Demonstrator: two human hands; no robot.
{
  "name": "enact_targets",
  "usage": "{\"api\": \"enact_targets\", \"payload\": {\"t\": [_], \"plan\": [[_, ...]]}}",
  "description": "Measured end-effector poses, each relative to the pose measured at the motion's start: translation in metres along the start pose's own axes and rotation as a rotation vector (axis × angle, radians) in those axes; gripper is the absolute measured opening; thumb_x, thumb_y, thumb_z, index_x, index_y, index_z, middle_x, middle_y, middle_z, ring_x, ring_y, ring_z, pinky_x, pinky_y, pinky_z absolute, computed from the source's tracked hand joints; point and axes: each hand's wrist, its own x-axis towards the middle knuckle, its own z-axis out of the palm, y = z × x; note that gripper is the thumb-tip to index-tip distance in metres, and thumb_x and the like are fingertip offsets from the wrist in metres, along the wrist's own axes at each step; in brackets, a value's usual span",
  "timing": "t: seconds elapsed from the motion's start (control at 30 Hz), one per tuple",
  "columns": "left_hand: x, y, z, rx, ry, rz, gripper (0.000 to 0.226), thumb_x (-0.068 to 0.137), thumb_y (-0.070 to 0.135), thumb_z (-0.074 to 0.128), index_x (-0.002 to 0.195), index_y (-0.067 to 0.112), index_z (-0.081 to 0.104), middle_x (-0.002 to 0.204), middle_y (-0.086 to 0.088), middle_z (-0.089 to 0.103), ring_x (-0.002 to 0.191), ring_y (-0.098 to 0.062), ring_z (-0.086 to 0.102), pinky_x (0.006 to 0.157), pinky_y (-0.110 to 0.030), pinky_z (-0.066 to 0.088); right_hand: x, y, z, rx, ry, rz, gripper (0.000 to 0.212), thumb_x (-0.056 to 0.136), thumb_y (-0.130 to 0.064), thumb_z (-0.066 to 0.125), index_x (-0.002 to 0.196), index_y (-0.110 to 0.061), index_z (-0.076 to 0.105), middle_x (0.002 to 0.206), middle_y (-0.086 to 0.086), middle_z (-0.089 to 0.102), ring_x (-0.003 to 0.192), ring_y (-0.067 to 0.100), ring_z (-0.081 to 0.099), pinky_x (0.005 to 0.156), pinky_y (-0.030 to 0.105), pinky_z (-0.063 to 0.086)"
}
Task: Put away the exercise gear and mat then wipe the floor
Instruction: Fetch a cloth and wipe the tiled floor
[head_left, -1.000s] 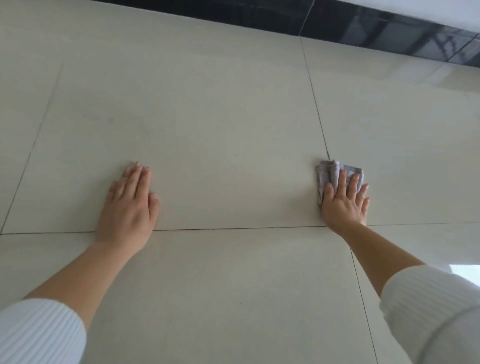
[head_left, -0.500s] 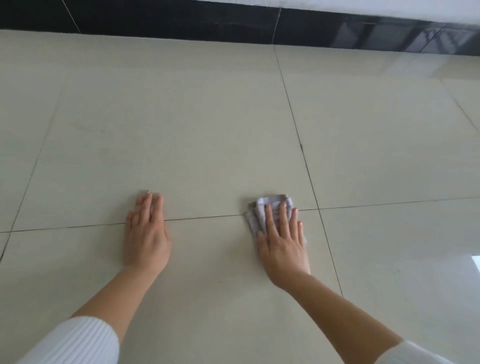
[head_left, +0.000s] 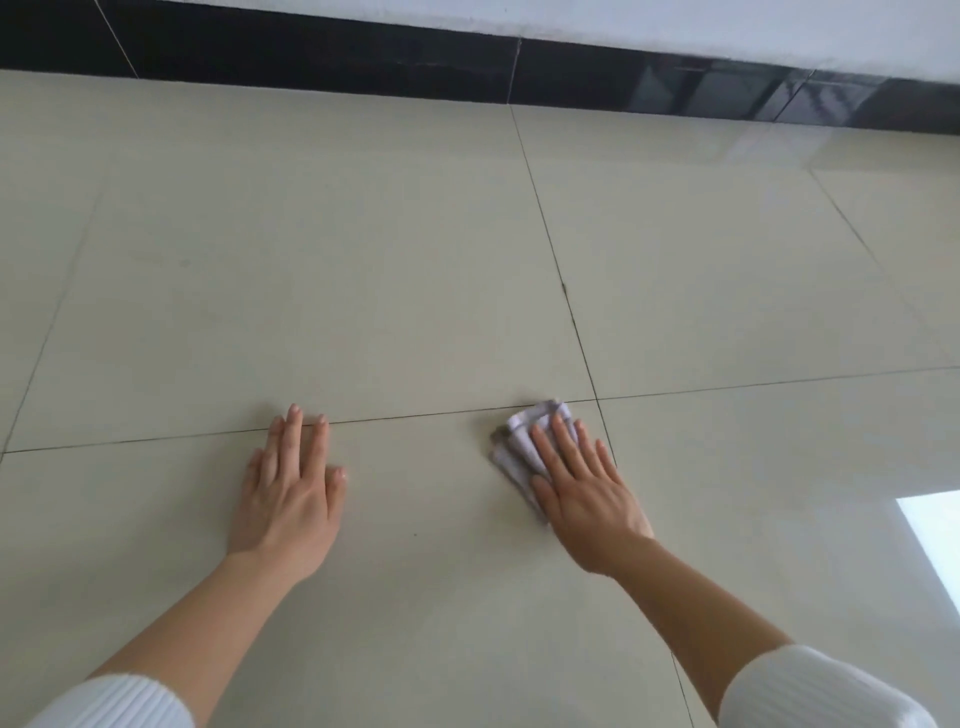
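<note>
On the floor (head_left: 363, 260), flat right hand (head_left: 587, 493) has slid cloth (head_left: 523, 435) toward flat left hand (head_left: 288, 499).

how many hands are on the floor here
2. The left hand lies flat, palm down, on the bare floor. The right hand, off to its right, presses flat on a folded cloth. No others appear; none seem hidden.

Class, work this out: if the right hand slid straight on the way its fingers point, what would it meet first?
The right hand, pressing the cloth, has only bare floor tiles ahead; the way looks free up to the black skirting, probably.
</note>
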Motion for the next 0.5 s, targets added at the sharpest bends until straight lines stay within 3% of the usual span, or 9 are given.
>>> {"api": "enact_targets", "payload": {"t": [0.07, 0.13, 0.23, 0.37, 0.5], "plan": [[-0.003, 0.002, -0.003, -0.011, -0.044, -0.024, 0.059, 0.099, 0.035, 0.024, 0.151, 0.013, 0.008, 0.159, -0.012, -0.006, 0.146, -0.028, 0.0, 0.117, -0.041, 0.008, -0.002, 0.026, -0.005, 0.069, -0.06, 0.224, 0.059, 0.095, -0.049, -0.006, 0.147, -0.028, -0.023, 0.152, -0.003, -0.032, 0.144, 0.021, -0.022, 0.117, 0.034, -0.011], [-0.005, 0.005, -0.006, -0.013, -0.072, -0.045, 0.061, 0.099, 0.037, 0.023, 0.151, 0.014, 0.0, 0.159, -0.009, -0.011, 0.146, -0.025, -0.004, 0.118, -0.039, 0.006, -0.008, 0.044, -0.011, 0.115, -0.115, 0.412, 0.059, 0.098, -0.047, 0.001, 0.149, -0.027, -0.022, 0.156, 0.0, -0.028, 0.144, 0.023, -0.023, 0.119, 0.039, -0.009], [-0.006, 0.007, -0.009, -0.014, -0.101, -0.065, 0.062, 0.099, 0.038, 0.021, 0.151, 0.014, -0.004, 0.158, -0.008, -0.012, 0.146, -0.023, -0.006, 0.118, -0.038, 0.005, -0.017, 0.047, -0.012, 0.156, -0.17, 0.53, 0.059, 0.101, -0.044, 0.005, 0.148, -0.022, -0.021, 0.157, 0.004, -0.026, 0.143, 0.023, -0.026, 0.118, 0.039, -0.011], [-0.006, 0.01, -0.008, -0.006, -0.123, -0.079, 0.063, 0.099, 0.037, 0.019, 0.15, 0.011, -0.006, 0.158, -0.01, -0.013, 0.146, -0.024, -0.008, 0.118, -0.037, 0.006, -0.032, 0.019, -0.006, 0.203, -0.124, 0.443, 0.058, 0.1, -0.044, 0.003, 0.147, -0.021, -0.022, 0.156, 0.005, -0.026, 0.142, 0.018, -0.028, 0.118, 0.034, -0.012], [-0.009, 0.014, -0.008, -0.022, -0.117, -0.076, 0.064, 0.099, 0.037, 0.022, 0.15, 0.007, -0.003, 0.158, -0.012, -0.011, 0.146, -0.025, -0.005, 0.118, -0.037, 0.006, -0.049, -0.017, -0.002, 0.151, -0.122, 0.154, 0.067, 0.085, -0.052, -0.022, 0.145, -0.022, -0.026, 0.148, 0.002, -0.036, 0.134, 0.018, -0.037, 0.114, 0.03, -0.017]]}}
